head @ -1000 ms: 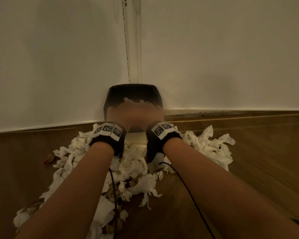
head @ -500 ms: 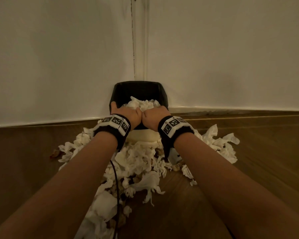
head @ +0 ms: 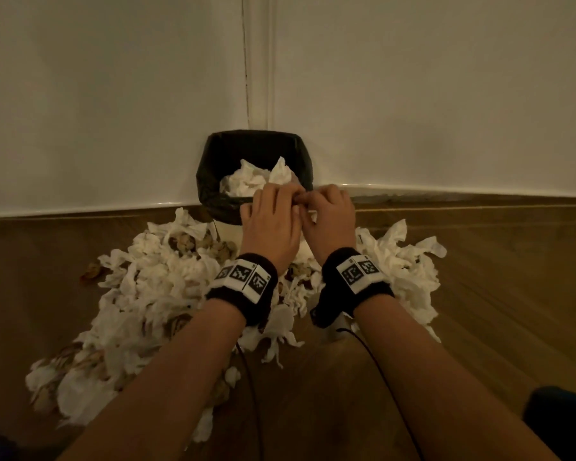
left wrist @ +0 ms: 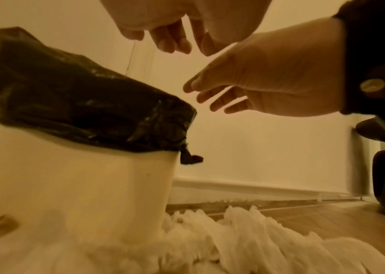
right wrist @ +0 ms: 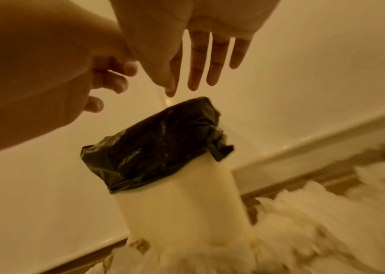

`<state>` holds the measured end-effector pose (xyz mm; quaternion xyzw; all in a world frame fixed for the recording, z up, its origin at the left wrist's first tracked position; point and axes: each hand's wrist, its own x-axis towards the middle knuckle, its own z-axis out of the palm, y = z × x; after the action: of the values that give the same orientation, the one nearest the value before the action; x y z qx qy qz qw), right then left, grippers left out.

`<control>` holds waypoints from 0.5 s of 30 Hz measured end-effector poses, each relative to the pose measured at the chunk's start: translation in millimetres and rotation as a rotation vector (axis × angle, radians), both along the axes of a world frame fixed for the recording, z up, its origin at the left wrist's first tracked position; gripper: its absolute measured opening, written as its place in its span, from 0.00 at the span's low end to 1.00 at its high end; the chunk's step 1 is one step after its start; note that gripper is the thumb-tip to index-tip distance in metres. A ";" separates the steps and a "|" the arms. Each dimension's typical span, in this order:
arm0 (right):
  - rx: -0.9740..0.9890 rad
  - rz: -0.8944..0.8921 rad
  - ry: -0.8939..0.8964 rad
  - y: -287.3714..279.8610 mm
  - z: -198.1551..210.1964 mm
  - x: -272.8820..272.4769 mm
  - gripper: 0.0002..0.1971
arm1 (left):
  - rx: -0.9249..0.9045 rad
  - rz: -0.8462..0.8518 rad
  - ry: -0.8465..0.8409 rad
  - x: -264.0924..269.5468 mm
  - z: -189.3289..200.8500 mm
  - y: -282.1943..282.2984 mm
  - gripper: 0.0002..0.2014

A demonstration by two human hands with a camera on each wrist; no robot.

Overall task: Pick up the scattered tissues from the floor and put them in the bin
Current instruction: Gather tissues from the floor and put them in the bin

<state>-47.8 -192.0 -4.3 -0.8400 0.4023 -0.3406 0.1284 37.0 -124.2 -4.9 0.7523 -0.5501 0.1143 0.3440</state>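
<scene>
A white bin (head: 228, 229) with a black liner (head: 213, 168) stands in the wall corner, with crumpled white tissues (head: 250, 181) lying inside. My left hand (head: 273, 221) and right hand (head: 330, 214) hover side by side at its front rim, both empty. The left wrist view shows my left hand (left wrist: 170, 42) above the liner (left wrist: 81, 103) and my right hand (left wrist: 222, 96) with relaxed fingers. In the right wrist view my right hand (right wrist: 208, 70) has straight fingers; my left hand (right wrist: 107, 79) is loosely curled. Scattered tissues (head: 153, 287) cover the floor around the bin.
Two white walls meet behind the bin above a skirting board (head: 446, 191). More tissues (head: 409, 271) are heaped right of the bin on the wooden floor (head: 496, 294). Brown scraps (head: 92, 272) lie among the paper. A dark object (head: 559, 424) sits at the lower right.
Half a second ago both hands pressed a bunch of tissues at the bin's mouth. That bunch now lies in the bin, and both hands have let go and drawn back a little.
</scene>
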 end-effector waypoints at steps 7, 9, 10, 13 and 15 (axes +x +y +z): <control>0.244 -0.146 0.043 9.8 -59.1 -59.4 0.09 | 0.534 -0.271 0.278 -7.8 -52.6 25.1 0.09; 0.359 -0.137 0.048 17.5 -73.8 -66.4 0.09 | 0.757 -0.290 0.231 -10.4 -72.6 32.3 0.11; 0.426 -0.122 0.053 21.9 -80.5 -67.4 0.09 | 0.825 -0.284 0.218 -11.5 -81.6 36.2 0.12; 0.576 -0.069 0.107 37.2 -99.4 -64.5 0.10 | 0.907 -0.206 0.157 -14.4 -105.2 51.3 0.12; 0.618 -0.048 0.149 45.9 -108.8 -61.0 0.10 | 0.859 -0.113 0.123 -21.0 -118.7 63.6 0.14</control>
<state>-108.8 -146.1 -113.2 -0.7742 0.5146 -0.1428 0.3397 16.0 -60.7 -123.6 0.8011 -0.5667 -0.1890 0.0379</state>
